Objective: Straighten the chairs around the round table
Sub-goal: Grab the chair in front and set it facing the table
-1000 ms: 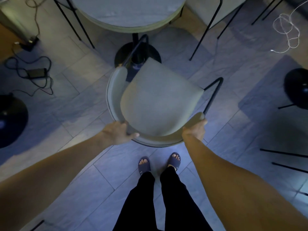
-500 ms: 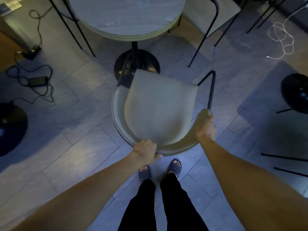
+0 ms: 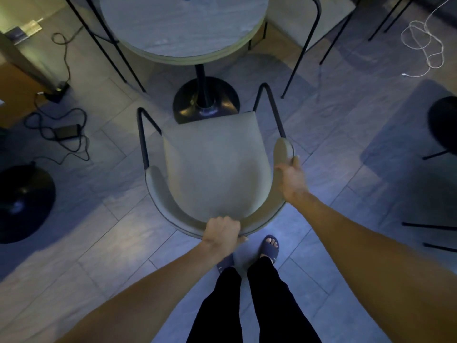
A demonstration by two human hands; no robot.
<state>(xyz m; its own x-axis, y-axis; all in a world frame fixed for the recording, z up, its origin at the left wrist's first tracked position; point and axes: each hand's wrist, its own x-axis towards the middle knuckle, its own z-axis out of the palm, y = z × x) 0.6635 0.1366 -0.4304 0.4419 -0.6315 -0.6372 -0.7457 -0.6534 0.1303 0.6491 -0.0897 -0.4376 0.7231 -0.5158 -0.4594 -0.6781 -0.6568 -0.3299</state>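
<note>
A pale upholstered chair (image 3: 212,164) with a curved backrest and black metal arm frames stands just in front of me, its seat facing the round table (image 3: 183,28). My left hand (image 3: 222,231) grips the middle of the backrest's rim. My right hand (image 3: 293,177) holds the right end of the backrest, where the padded arm meets the black tube. The seat's front edge sits near the table's black pedestal base (image 3: 205,100). Another pale chair (image 3: 329,23) stands at the table's far right, and black legs of a further chair (image 3: 108,45) show at the far left.
Black cables and a power adapter (image 3: 66,131) lie on the tiled floor at left. A white cord (image 3: 425,43) is coiled at upper right. Black round bases sit at the left edge (image 3: 22,201) and the right edge (image 3: 445,125). My sandalled feet stand behind the chair.
The chair has turned so its seat now faces the table squarely. My left hand slid along the backrest toward its middle, and my right hand moved up to the right armrest end.
</note>
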